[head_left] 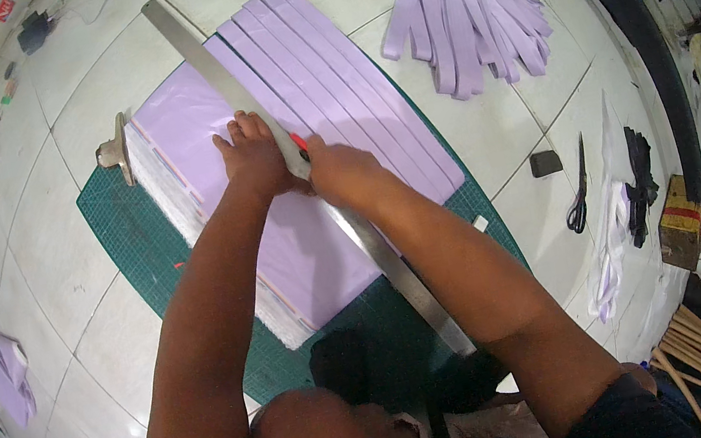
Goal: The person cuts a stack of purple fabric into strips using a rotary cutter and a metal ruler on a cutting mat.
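Centre-frame, my left hand lies spread on the metal ruler over lilac sheeting; my right hand grips a red cutter. Uneven pressure could let the ruler slip.

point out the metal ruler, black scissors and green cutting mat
Metal ruler point(216, 74): head view, on its upper stretch
Black scissors point(579, 192): head view, near the blades' base
Green cutting mat point(118, 220): head view, bare left part

Steel ruler slants across flat lilac fabric (parallel strips on the right), red tool alongside
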`<state>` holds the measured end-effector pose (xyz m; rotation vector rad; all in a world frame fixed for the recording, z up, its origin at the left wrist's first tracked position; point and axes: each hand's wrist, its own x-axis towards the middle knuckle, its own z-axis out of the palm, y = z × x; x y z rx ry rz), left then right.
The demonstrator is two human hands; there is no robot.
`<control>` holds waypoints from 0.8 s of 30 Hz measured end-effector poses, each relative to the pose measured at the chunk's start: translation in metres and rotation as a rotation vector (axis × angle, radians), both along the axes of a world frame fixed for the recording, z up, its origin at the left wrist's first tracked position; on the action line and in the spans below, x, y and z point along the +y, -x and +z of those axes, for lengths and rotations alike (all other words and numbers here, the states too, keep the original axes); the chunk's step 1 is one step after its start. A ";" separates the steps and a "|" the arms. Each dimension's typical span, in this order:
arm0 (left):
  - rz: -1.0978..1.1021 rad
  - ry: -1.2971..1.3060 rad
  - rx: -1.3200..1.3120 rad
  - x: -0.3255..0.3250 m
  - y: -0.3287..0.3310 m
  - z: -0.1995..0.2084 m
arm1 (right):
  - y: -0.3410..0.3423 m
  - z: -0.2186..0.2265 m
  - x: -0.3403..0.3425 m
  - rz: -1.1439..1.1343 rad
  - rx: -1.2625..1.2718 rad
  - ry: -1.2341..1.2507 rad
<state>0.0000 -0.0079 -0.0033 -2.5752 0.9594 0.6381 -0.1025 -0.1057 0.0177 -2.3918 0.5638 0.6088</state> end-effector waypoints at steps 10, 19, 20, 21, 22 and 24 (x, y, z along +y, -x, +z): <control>-0.010 -0.014 0.018 0.011 -0.005 0.000 | 0.209 0.056 0.012 -0.122 0.502 -0.083; 0.051 -0.004 0.080 0.009 -0.004 0.003 | 0.288 0.052 -0.069 -0.266 -0.108 -0.146; 0.061 -0.031 0.069 0.015 -0.005 0.011 | 0.285 0.044 -0.086 -0.564 -0.058 -0.200; 0.049 -0.005 0.082 0.011 -0.003 0.009 | 0.302 0.018 -0.114 -0.621 -0.168 0.031; 0.046 0.009 0.083 0.010 -0.003 0.011 | 0.321 -0.007 -0.137 -0.656 -0.292 0.228; 0.023 0.048 0.068 0.002 -0.002 0.006 | 0.349 -0.041 -0.181 -0.692 -0.538 0.608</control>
